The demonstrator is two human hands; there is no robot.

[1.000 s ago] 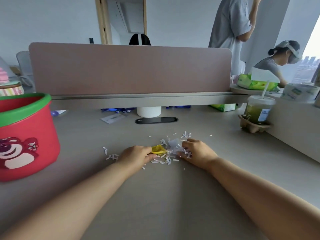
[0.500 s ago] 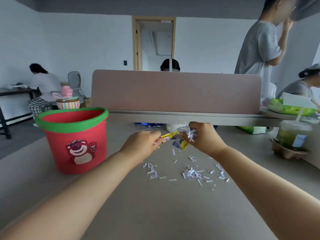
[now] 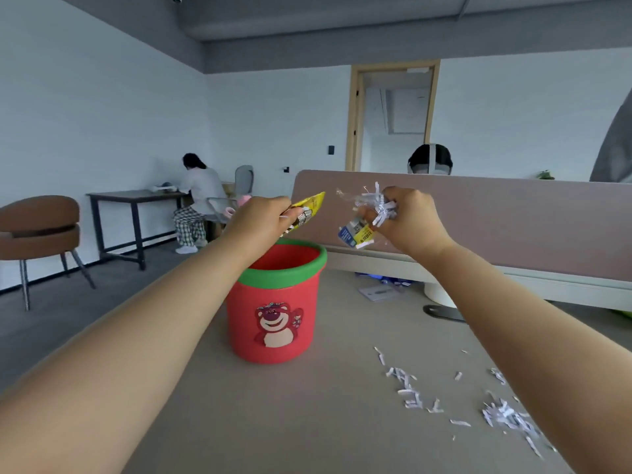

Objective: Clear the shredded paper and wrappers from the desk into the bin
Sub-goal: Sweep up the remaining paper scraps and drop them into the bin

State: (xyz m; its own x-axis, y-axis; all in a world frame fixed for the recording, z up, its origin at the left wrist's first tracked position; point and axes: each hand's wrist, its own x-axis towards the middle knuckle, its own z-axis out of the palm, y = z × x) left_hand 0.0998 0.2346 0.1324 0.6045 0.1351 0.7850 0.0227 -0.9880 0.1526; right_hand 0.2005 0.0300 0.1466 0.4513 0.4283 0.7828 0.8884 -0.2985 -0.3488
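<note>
- Holding a yellow wrapper [image 3: 309,208] pinched between thumb and fingers, my left grip [image 3: 261,218] is closed tight on it, raised over the bin's 10 o'clock edge and not yet let go.
- Below it stands the red bin [image 3: 273,316] with its green rim, upright on the desk [image 3: 307,422]; what I can see of its inside wall looks bare, but the bottom is hidden, so I cannot tell how much has already gone in.
- At 1 o'clock from the bin, my right grip [image 3: 407,220] is closed around a tuft of shredded paper [image 3: 378,203], with a blue and yellow wrapper [image 3: 355,234] dangling beneath the fingers; it is up in the air, just beside the rim rather than over the opening.
- Off at 4 o'clock from the bin, loose paper scraps [image 3: 408,388] lie in a thin trail on the desk, and a thicker scatter [image 3: 509,417] sits further toward my right forearm.
- My judgement: this is one handful mid-delivery. Both loads need dropping in, with the right one brought over the mouth first, and then at least one more gathering pass for the scraps left lying.
</note>
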